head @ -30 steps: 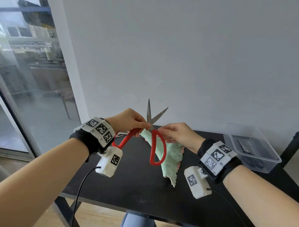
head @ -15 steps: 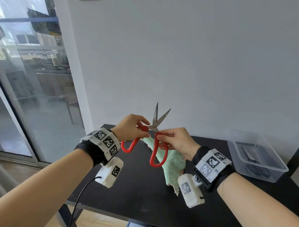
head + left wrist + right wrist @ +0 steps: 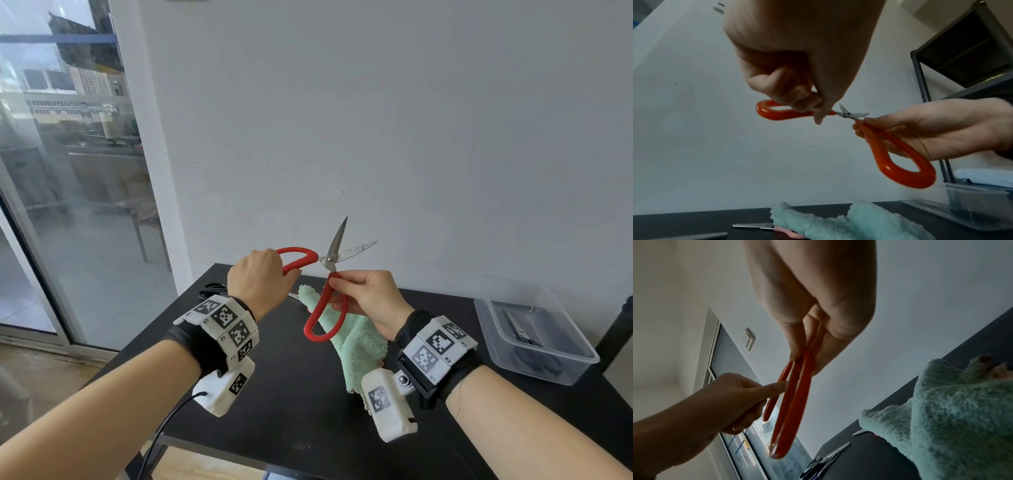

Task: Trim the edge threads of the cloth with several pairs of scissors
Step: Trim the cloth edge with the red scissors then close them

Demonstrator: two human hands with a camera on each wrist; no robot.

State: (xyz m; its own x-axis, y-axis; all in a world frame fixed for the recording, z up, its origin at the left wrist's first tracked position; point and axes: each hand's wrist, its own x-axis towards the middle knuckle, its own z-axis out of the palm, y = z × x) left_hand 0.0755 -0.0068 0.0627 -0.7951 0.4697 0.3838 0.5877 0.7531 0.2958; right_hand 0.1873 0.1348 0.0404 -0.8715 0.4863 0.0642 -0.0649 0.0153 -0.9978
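Observation:
Red-handled scissors (image 3: 328,263) are held up in the air above the table, blades spread wide and pointing up and right. My left hand (image 3: 270,274) grips the left handle loop (image 3: 777,112), which lies level. My right hand (image 3: 346,287) pinches the other handle (image 3: 807,356) just below the pivot, and its loop (image 3: 320,329) hangs down. The green fluffy cloth (image 3: 359,346) lies bunched on the black table (image 3: 274,394) beneath my right hand, and neither hand touches it.
A clear plastic bin (image 3: 537,356) with dark tools inside stands at the table's right end. Black-handled scissors (image 3: 213,291) lie at the far left edge. Another pair's blade (image 3: 754,225) sticks out from under the cloth. A grey wall is close behind.
Both hands have lifted the red scissors higher. My left hand swung its handle up from slanting down-left to level, and the blades now stand wider apart.

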